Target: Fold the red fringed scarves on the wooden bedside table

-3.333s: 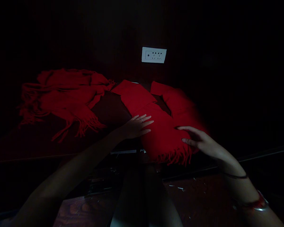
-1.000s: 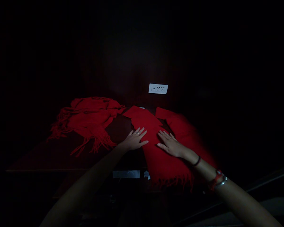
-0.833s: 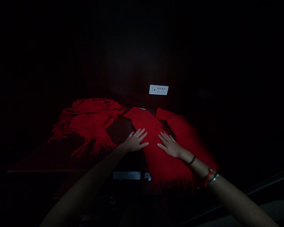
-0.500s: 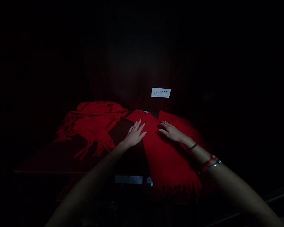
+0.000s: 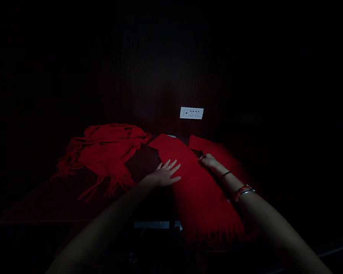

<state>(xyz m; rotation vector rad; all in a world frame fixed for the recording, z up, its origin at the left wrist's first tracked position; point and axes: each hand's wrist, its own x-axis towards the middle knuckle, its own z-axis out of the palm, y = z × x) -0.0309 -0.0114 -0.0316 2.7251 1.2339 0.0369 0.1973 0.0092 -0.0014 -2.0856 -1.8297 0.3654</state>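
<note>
The left hand (image 5: pixel 168 176) is spread, its fingers fanned apart and laid along the left border of a long, flat red fabric scarf with a fringed end (image 5: pixel 201 194), touching the cloth without gripping it. The right hand (image 5: pixel 208 160) is drawn in, fingers curled and tips brought together, pinching the opposite border of that scarf a little beyond the left hand's level. The scarf lies on a dark, smooth-topped bench (image 5: pixel 60 199), filling the gap between the two hands. Its long axis runs away from the person and slightly to the left: the fringe points toward the body, nearer than both hands, and the plain, angular far end lies past the left fingertips. Another piece of red cloth (image 5: pixel 214 146) spreads beyond and to the right of the right hand; whether it belongs to the same scarf cannot be told. Left of and beyond the left hand lies a crumpled red scarf with loose, stringy fringes (image 5: pixel 111 146). A white rectangular socket panel (image 5: pixel 191 113) is on the dark wall beyond both hands. The right wrist and forearm cover part of the cloth beneath them, the near fringe blurs into shadow, and the bench's right side is lost in darkness.
</note>
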